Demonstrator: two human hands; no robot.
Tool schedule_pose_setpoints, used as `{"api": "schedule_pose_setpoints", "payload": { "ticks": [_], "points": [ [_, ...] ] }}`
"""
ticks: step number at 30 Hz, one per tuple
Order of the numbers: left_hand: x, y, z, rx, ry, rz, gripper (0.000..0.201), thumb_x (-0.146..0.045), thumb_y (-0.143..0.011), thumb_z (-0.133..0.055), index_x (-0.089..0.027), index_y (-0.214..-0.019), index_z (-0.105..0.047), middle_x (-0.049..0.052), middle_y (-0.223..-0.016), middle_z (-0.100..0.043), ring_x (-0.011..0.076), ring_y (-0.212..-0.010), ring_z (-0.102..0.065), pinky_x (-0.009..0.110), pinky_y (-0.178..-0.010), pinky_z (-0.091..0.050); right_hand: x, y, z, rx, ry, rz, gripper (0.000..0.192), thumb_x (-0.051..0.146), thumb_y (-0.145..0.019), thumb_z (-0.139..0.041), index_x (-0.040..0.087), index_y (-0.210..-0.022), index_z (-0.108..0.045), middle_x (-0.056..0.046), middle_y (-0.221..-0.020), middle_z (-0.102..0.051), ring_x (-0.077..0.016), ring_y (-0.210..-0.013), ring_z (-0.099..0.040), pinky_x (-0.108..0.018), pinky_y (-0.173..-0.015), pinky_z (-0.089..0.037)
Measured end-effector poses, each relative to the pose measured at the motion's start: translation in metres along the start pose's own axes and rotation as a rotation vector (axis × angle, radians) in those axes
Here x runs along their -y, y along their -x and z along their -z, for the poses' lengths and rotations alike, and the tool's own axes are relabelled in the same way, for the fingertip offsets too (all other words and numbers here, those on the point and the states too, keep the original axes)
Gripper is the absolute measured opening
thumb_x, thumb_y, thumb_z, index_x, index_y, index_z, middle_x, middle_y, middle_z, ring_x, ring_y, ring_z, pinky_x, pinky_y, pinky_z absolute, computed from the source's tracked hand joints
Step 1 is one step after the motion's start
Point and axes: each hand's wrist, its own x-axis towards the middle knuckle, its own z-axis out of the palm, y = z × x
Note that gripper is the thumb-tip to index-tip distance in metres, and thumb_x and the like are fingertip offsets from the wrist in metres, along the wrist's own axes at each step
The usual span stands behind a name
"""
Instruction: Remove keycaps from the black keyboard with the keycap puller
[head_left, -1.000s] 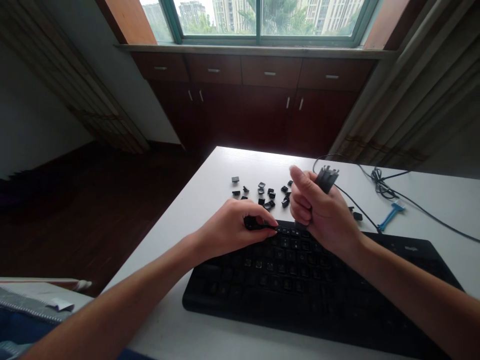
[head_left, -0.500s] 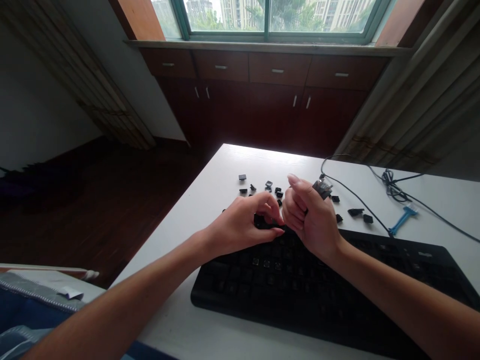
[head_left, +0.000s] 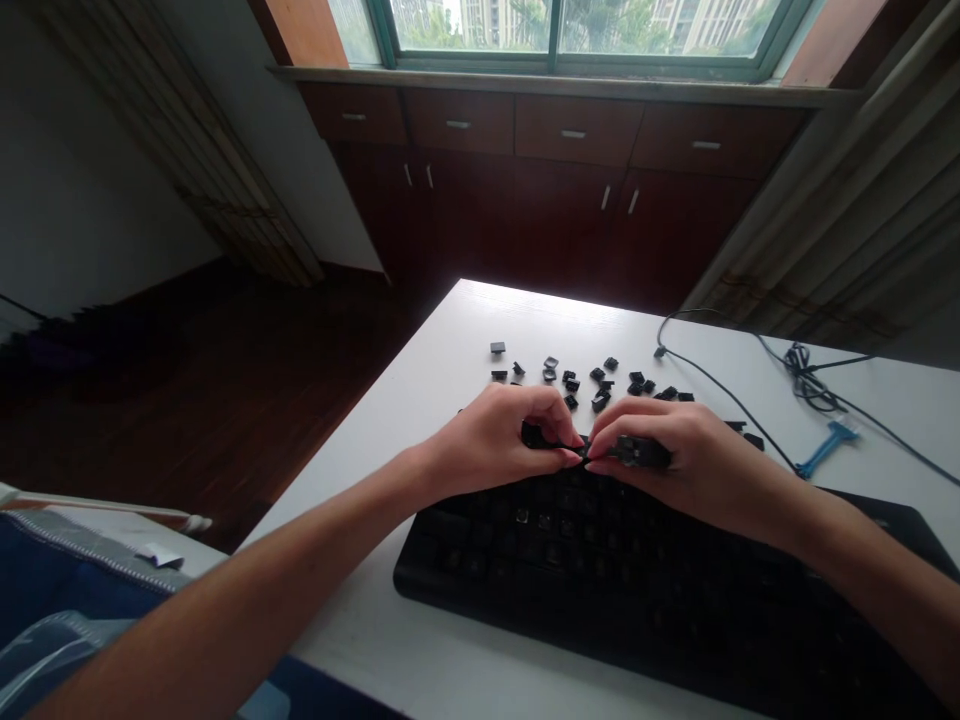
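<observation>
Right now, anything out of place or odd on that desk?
Yes. Loose black keycaps lie scattered on the white table behind the keyboard, whose upper-left rows show bare sockets. Both hands, left hand and right hand, pinch black pieces at its top edge.

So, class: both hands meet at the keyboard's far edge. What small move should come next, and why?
Probably press the dark piece down onto the keyboard. The right hand holds it low over the top row, the left hand pinches beside it, and loose keycaps lie behind on the table.
</observation>
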Motion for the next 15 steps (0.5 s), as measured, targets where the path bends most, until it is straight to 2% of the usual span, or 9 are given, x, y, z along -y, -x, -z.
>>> {"api": "schedule_pose_setpoints", "payload": {
  "ticks": [3, 5, 11, 15],
  "points": [
    [-0.001, -0.001, 0.003, 0.021, -0.009, -0.001, 0.01, -0.022, -0.084, -0.076, -0.016, -0.087, -0.068, 0.004, -0.093, -0.076, 0.0162, -0.088, -0.072, 0.028, -0.082, -0.058, 0.002, 0.004, -0.004, -0.014, -0.004, -0.001, 0.016, 0.023, -0.092, -0.067, 0.027, -0.104, -0.077, -0.005, -0.111, -0.076, -0.0231, -0.09, -0.073, -0.036, -0.079, -0.057],
    [-0.002, -0.001, 0.006, 0.036, -0.015, -0.009, 0.009, -0.021, -0.084, -0.076, -0.016, -0.089, -0.07, 0.003, -0.093, -0.076, 0.0159, -0.09, -0.072, 0.028, -0.083, -0.057, 0.005, 0.004, -0.006, -0.041, -0.026, -0.035, 0.015, 0.022, -0.091, -0.067, 0.027, -0.101, -0.077, -0.005, -0.107, -0.078, -0.0237, -0.091, -0.074, -0.036, -0.082, -0.057],
    [0.002, -0.004, 0.009, 0.04, 0.074, -0.04, 0.017, -0.022, -0.088, -0.072, -0.014, -0.103, -0.072, 0.006, -0.1, -0.076, 0.0159, -0.092, -0.072, 0.03, -0.088, -0.059, 0.008, 0.003, -0.014, -0.196, -0.085, -0.197, 0.008, 0.033, -0.089, -0.073, 0.029, -0.093, -0.078, -0.004, -0.098, -0.079, -0.0256, -0.088, -0.074, -0.039, -0.081, -0.057],
    [0.005, -0.008, 0.011, 0.088, 0.094, -0.049, 0.016, -0.022, -0.089, -0.071, -0.012, -0.1, -0.073, 0.007, -0.097, -0.077, 0.0169, -0.092, -0.074, 0.03, -0.087, -0.061, 0.01, 0.005, -0.018, -0.184, -0.05, -0.152, 0.008, 0.033, -0.09, -0.073, 0.029, -0.092, -0.079, -0.003, -0.099, -0.079, -0.0244, -0.089, -0.074, -0.038, -0.083, -0.059]
  ]
}}
